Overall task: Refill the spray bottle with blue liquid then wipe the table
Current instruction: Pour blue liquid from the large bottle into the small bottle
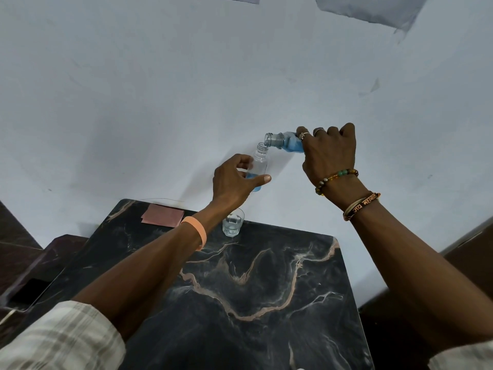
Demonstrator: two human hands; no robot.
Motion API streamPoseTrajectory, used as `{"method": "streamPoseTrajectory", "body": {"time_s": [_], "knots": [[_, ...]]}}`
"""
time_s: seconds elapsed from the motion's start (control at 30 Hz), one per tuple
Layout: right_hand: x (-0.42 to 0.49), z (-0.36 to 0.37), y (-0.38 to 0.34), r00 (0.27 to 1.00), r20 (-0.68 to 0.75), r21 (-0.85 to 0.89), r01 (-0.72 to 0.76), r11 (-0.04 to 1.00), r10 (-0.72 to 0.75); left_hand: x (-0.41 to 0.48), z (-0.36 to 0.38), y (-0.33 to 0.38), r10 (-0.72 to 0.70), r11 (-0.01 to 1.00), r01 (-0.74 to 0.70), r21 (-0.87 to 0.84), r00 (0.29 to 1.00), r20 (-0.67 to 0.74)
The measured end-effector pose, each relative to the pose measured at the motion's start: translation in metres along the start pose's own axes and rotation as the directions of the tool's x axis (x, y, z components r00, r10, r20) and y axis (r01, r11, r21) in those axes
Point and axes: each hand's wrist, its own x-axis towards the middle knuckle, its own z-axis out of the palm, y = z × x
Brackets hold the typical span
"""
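Your left hand (234, 180) wraps the light, slippery spray bottle (259, 166) at its belly. Your right hand (329, 153) grips the tilted refill bottle (285, 141) above the table's (266, 289) far edge; hold both at mid-body.

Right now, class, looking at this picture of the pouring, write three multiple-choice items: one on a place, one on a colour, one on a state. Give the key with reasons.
1. Where does the glass of water stand?
A. on the dark marble table, near its far edge
B. in the left hand
C. on the pink cloth

2. What colour is the liquid in the small clear bottle?
A. red
B. blue
C. green

3. How is the bottle in the right hand held?
A. upright and capped
B. lying on the table
C. tilted, open mouth over the small bottle's neck

Key: 1 A, the glass rests on the tabletop beside the left forearm. 2 B, a blue layer fills its bottom, within the left hand. 3 C, its uncapped mouth points down at the lower bottle's opening.
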Motion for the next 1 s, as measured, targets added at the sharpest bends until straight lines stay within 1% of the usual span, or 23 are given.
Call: {"method": "streamPoseTrajectory", "body": {"time_s": [1.0], "knots": [[0.0005,-0.0003,-0.0003,1.0,0.005,0.005,0.004,1.0,-0.004,0.0006,0.0011,-0.0035,-0.002,0.999,0.002,-0.036,1.0,0.0]]}}
